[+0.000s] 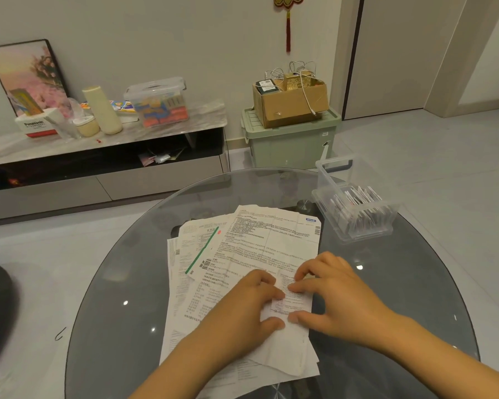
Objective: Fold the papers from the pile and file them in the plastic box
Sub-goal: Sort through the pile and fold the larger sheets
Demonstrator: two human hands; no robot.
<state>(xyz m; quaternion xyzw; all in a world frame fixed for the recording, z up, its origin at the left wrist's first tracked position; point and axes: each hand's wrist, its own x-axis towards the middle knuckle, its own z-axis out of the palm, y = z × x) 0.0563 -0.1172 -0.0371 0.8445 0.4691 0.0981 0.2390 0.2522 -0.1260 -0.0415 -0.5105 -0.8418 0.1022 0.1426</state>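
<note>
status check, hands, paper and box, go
Left hand and right hand pressing small folded white paper atop printed paper pile. Clear plastic box part-filled, path unobstructed.

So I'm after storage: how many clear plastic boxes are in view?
2. One open plastic box holding folded papers sits on the glass table, far right. One lidded box stands on the low cabinet by the wall.

The loose pile of white printed paper sheets carried dense black text, with one sheet crossed by a green diagonal stripe and another bearing a small blue logo. The round smoky-grey glass desk showed pale reflections. The clear plastic box held white folded slips with red marks.
</note>
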